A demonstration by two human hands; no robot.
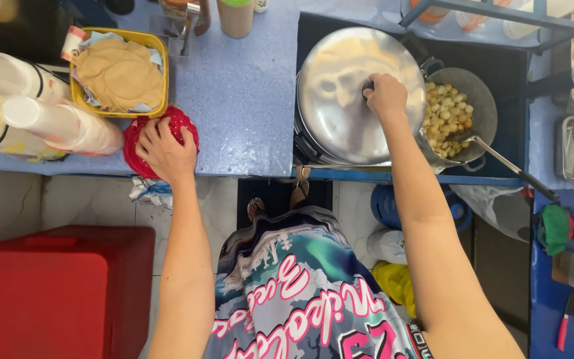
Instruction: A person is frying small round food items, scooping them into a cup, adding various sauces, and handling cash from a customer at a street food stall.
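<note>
1. Nearest the camera, the person's torso in a patterned shirt (307, 299) fills the lower middle, with both bare forearms reaching away toward a blue counter (240, 100).
2. Low on the left stands a red box (61, 286) on the floor, well apart from either hand.
3. The left hand (165, 153) lies palm down, fingers spread and lightly curled, on a red perforated bowl (184, 123) at the counter's near edge (whether it truly grips the bowl or only rests on it cannot be told).
4. Just beyond the bowl, touching or nearly so, sits a yellow tray (161, 66) holding a tan mound of dough on cloth; white bottles (48, 119) lie on their sides to its left.
5. The right hand (386, 96) is closed around the knob at the centre of a round steel lid (347, 100), which is tilted, its far right edge raised over a large pot (307, 149).
6. Directly right of the lid, touching the pot's side, is a dark wok (479, 100) full of pale round pieces (448, 116); its long handle (519, 174) runs down and to the right, toward the person.
7. The wok lies on the right hand's side, far nearer to it than to the left.
8. Farthest away, jars and a metal rack (493, 13) line the counter's back.
</note>
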